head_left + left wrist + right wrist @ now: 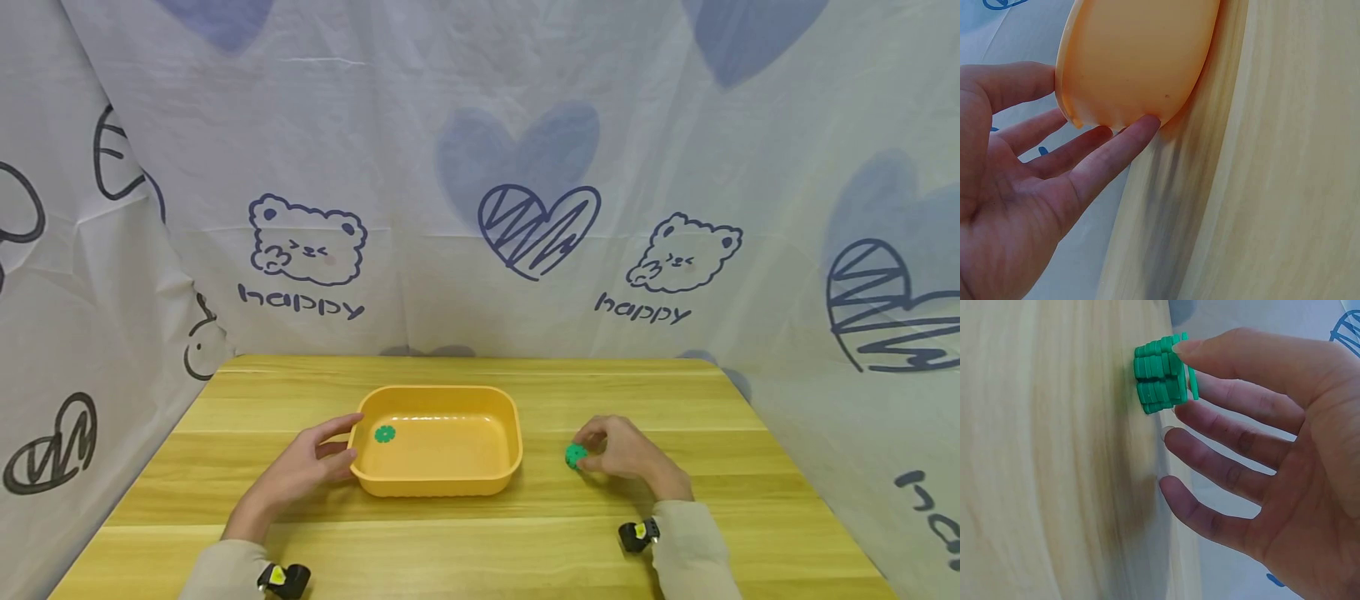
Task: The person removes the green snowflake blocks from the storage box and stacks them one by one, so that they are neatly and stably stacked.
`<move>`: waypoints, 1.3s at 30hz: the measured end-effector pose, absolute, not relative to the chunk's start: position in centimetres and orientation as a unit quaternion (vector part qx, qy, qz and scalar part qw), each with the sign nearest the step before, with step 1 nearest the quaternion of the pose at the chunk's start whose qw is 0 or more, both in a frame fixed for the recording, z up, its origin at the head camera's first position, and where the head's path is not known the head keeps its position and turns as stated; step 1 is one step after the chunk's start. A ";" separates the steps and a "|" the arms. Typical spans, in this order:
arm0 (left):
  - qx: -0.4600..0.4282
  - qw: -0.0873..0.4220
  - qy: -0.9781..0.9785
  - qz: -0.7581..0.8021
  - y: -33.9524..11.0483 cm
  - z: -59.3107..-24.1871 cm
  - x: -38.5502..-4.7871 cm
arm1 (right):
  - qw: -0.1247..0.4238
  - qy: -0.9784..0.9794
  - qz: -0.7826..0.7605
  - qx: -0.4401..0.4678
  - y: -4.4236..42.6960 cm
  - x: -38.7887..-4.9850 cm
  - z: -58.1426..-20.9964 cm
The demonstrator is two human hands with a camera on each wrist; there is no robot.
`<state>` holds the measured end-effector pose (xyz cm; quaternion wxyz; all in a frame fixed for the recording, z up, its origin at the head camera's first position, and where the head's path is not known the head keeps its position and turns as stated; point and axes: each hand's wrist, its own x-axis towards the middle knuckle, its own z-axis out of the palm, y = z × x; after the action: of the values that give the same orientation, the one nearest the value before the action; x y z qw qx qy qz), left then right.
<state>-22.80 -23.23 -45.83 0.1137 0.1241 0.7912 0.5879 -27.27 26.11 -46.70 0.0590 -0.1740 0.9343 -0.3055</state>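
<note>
A yellow-orange plastic tray (450, 458) stands left of centre on the table. Inside it, near the left end, lies one green flower-shaped disc (385, 433). My left hand (300, 467) touches the tray's left end with spread, mostly straight fingertips; the left wrist view shows them against its outer wall (1141, 69). To the right of the tray, several green discs stand in a short stack (1157, 375). My right hand (626, 450) is at the stack, thumb and index finger pinching the top disc (1193, 384), which sits slightly apart and tilted. The other right fingers are loosely bent.
The wooden table (465, 550) ends at the back against a white cloth (420, 150) printed with hearts and bears. Cloth also hangs at the left and right sides. Each wrist carries a small black camera (285, 579).
</note>
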 end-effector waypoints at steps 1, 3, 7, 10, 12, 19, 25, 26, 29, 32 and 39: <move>0.124 0.113 0.791 0.588 -23.2 -45.8 -22.8 | 0.058 0.935 -0.305 -0.173 26.1 -27.3 -46.7; 0.124 0.114 0.791 0.588 -23.2 -45.8 -22.8 | 0.058 0.935 -0.305 -0.172 26.1 -27.3 -46.8; 0.125 0.114 0.791 0.588 -23.2 -45.8 -22.8 | 0.058 0.934 -0.307 -0.176 26.1 -27.2 -46.8; 0.125 0.113 0.792 0.587 -23.2 -45.8 -22.8 | 0.058 0.933 -0.307 -0.180 26.1 -27.2 -46.7; 0.125 0.113 0.792 0.586 -23.2 -45.8 -22.8 | 0.057 0.932 -0.307 -0.184 26.1 -27.2 -46.7; 0.124 0.114 0.793 0.585 -23.2 -45.8 -22.8 | 0.058 0.931 -0.309 -0.185 26.2 -27.1 -46.6; 0.121 0.115 0.793 0.587 -23.2 -45.8 -22.8 | 0.051 0.935 -0.305 -0.174 26.1 -27.0 -46.2; 0.120 0.114 0.793 0.587 -23.2 -45.8 -22.8 | 0.049 0.936 -0.304 -0.172 26.0 -27.0 -46.0; 0.119 0.115 0.792 0.587 -23.2 -45.9 -22.7 | 0.044 0.934 -0.306 -0.180 25.7 -26.9 -45.4; 0.121 0.113 0.793 0.587 -23.2 -46.0 -22.8 | 0.036 0.927 -0.306 -0.214 24.9 -27.1 -44.6; 0.127 0.108 0.794 0.584 -23.4 -46.2 -22.9 | 0.020 0.912 -0.300 -0.280 20.6 -27.9 -42.0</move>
<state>-22.91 -23.42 -46.21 0.1078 0.1273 0.7942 0.5843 -27.88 20.62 -42.02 0.0202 -0.2800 0.9116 -0.3003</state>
